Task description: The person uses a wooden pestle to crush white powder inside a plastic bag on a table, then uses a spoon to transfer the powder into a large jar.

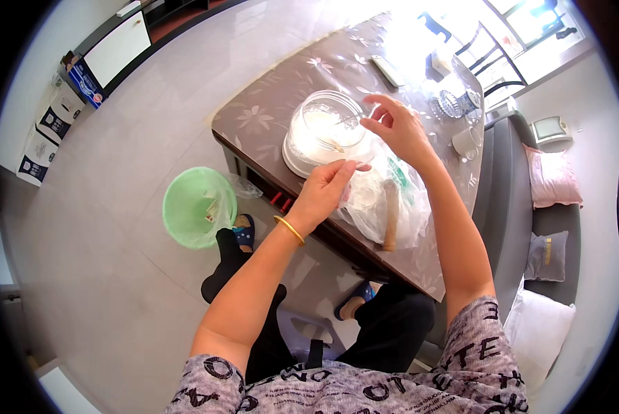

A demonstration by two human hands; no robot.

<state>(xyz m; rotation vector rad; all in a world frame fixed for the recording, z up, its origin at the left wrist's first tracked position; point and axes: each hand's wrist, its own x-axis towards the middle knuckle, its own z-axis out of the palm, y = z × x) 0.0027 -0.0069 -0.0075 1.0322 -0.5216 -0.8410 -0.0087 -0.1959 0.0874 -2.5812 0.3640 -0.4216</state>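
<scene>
A round clear-walled container (330, 121) with whitish contents stands near the table's edge, on a white base. Beside its near rim, my left hand (324, 191) pinches a thin pale sheet (362, 155); whether this is dough or plastic film I cannot tell. My right hand (400, 132) is raised at the container's right side. From its fingertips a thin, shiny utensil (350, 118) slants over the container, its tip lost in glare. Right of my left hand lies a white plastic bag (415, 220) with white powder (364, 191) on it. A wooden rolling pin (391, 217) rests on the bag.
A green bin (175, 207) with a plastic liner stands on the floor left of the table (268, 83). Farther back on the tabletop are a remote control (387, 71), a glass dish (448, 105) and a white mug (466, 142). A grey sofa (501, 171) runs along the right.
</scene>
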